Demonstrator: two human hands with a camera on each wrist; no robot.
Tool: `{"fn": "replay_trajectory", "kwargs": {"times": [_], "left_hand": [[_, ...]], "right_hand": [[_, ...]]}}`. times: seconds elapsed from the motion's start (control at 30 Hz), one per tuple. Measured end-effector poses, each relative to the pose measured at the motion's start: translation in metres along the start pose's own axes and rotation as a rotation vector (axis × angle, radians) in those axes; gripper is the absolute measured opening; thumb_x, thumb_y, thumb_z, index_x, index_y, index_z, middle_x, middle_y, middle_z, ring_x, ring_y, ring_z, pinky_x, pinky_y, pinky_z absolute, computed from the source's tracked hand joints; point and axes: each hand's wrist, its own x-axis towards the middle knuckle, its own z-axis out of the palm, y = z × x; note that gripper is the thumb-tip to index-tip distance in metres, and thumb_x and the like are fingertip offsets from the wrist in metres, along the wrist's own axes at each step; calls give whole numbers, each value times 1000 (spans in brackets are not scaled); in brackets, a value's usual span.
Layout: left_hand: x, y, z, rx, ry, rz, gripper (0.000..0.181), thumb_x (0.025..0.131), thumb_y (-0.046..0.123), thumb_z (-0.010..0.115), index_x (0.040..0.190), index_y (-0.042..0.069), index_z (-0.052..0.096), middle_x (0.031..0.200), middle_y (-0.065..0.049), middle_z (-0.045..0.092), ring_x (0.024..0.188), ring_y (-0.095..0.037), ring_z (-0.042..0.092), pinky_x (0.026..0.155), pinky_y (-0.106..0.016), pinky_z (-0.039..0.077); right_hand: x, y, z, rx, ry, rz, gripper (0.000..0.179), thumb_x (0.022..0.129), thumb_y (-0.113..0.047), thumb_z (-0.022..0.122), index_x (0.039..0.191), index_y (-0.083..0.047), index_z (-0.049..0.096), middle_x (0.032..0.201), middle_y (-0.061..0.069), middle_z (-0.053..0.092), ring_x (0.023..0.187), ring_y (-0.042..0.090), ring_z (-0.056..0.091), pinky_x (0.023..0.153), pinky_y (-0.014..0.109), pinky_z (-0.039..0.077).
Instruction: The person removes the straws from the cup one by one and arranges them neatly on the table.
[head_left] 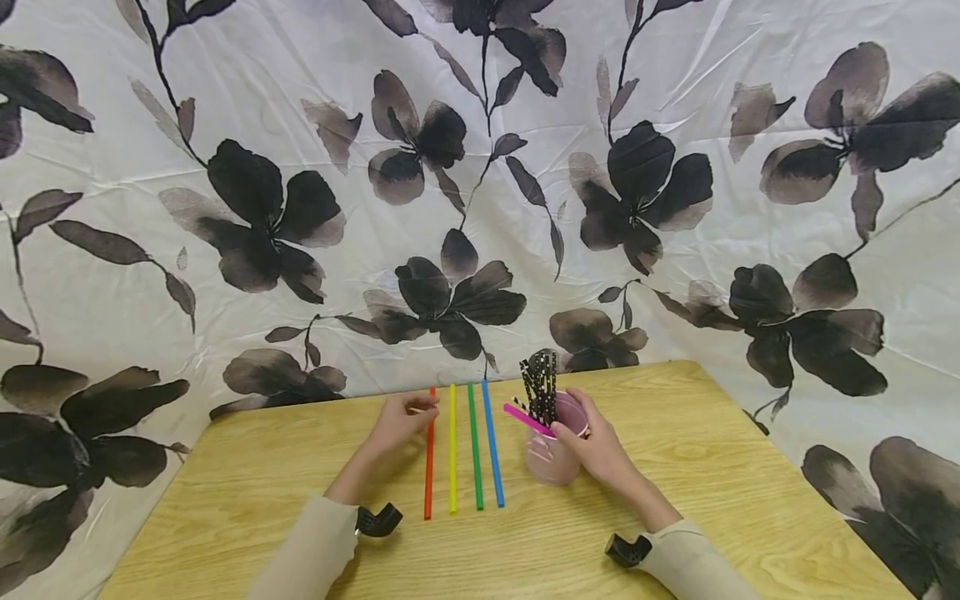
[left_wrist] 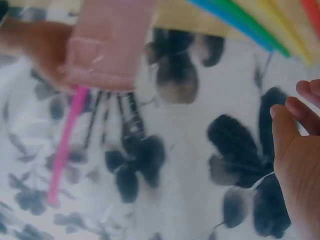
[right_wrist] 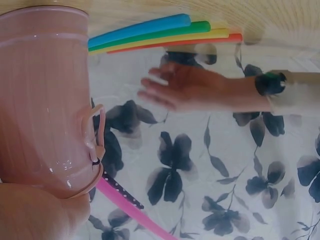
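Observation:
My right hand (head_left: 600, 446) grips a pink pail (head_left: 553, 467) by its rim on the right side, thumb near the front. A bright pink straw (head_left: 527, 418) leans out of the pail to the left, its lower end by the thumb. Several black straws with white dots (head_left: 538, 387) stand in the pail. My left hand (head_left: 401, 421) hovers beside the red straw (head_left: 429, 467), its fingers loosely bent with nothing held. Right of the red straw lie a yellow straw (head_left: 453, 458), a green straw (head_left: 476, 454) and a blue straw (head_left: 492, 450), roughly parallel and apart.
The wooden table (head_left: 247, 492) reaches back to a white cloth with dark flowers (head_left: 450, 300) that hangs behind it. Black wrist devices (head_left: 379, 520) sit at both sleeve cuffs. A small handle (right_wrist: 95, 132) shows on the pail's side in the right wrist view.

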Motion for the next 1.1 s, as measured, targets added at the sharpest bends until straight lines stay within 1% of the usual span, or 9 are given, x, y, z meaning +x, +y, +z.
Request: {"fn": "replay_trajectory", "kwargs": {"times": [0.03, 0.13, 0.3, 0.4, 0.53, 0.63, 0.73, 0.87, 1.1], "left_hand": [[-1, 4, 3, 9, 3, 32, 22, 80, 10, 66, 99, 0, 64, 90, -9, 63, 75, -25, 59, 61, -35, 51], [-10, 29, 13, -13, -17, 109, 22, 80, 12, 66, 99, 2, 64, 93, -9, 63, 74, -22, 60, 59, -30, 50], [-31, 80, 28, -44, -85, 216, 18, 82, 7, 63, 98, 0, 63, 95, -12, 62, 80, -28, 59, 64, -30, 50], [-44, 107, 36, -25, -112, 256, 17, 82, 7, 62, 98, 2, 64, 96, -10, 62, 83, -29, 59, 66, -30, 50], [-55, 130, 47, -7, -144, 287, 20, 82, 9, 63, 102, 6, 63, 97, -5, 63, 84, -23, 59, 67, -31, 50], [-60, 142, 54, 0, -166, 304, 26, 81, 10, 64, 107, 6, 62, 96, -1, 62, 84, -20, 59, 67, -32, 50], [-64, 150, 60, -7, -173, 345, 30, 80, 10, 65, 109, 4, 60, 96, -3, 62, 82, -19, 59, 66, -34, 50], [-67, 156, 65, -30, -177, 404, 26, 79, 9, 67, 103, 2, 62, 95, -7, 62, 79, -20, 60, 65, -35, 51], [-66, 161, 75, -30, -150, 442, 18, 76, 9, 69, 94, 5, 66, 90, -2, 62, 78, -15, 60, 61, -34, 51]], "right_hand": [[0, 0, 0, -5, 3, 0, 63, 80, -44, 60, 134, -29, 30, 126, 8, 45, 106, 23, 49, 84, 38, 44], [1, 0, -1, -5, 5, 4, 63, 80, -44, 60, 134, -29, 30, 126, 8, 45, 107, 23, 48, 85, 38, 43], [3, 1, -1, 4, 6, -6, 63, 80, -44, 60, 134, -30, 29, 127, 8, 45, 107, 23, 49, 86, 38, 43], [3, 2, 0, 3, 7, -18, 63, 80, -44, 60, 134, -30, 30, 126, 8, 45, 106, 22, 49, 85, 38, 43], [3, 2, 0, 5, 11, -33, 64, 81, -43, 60, 134, -28, 30, 127, 8, 44, 107, 22, 49, 85, 37, 43], [3, 2, 0, 6, 19, -39, 64, 81, -42, 60, 135, -27, 30, 128, 7, 43, 108, 22, 49, 86, 37, 43], [2, 1, 0, 10, 23, -45, 64, 81, -42, 61, 135, -25, 31, 128, 8, 44, 107, 23, 49, 86, 38, 43], [1, 0, 1, 25, 18, -41, 65, 81, -41, 61, 135, -24, 31, 127, 9, 45, 106, 24, 50, 85, 39, 43], [0, 0, 1, 16, -3, -11, 65, 81, -43, 59, 135, -27, 28, 130, 8, 41, 111, 24, 46, 88, 40, 41]]}}
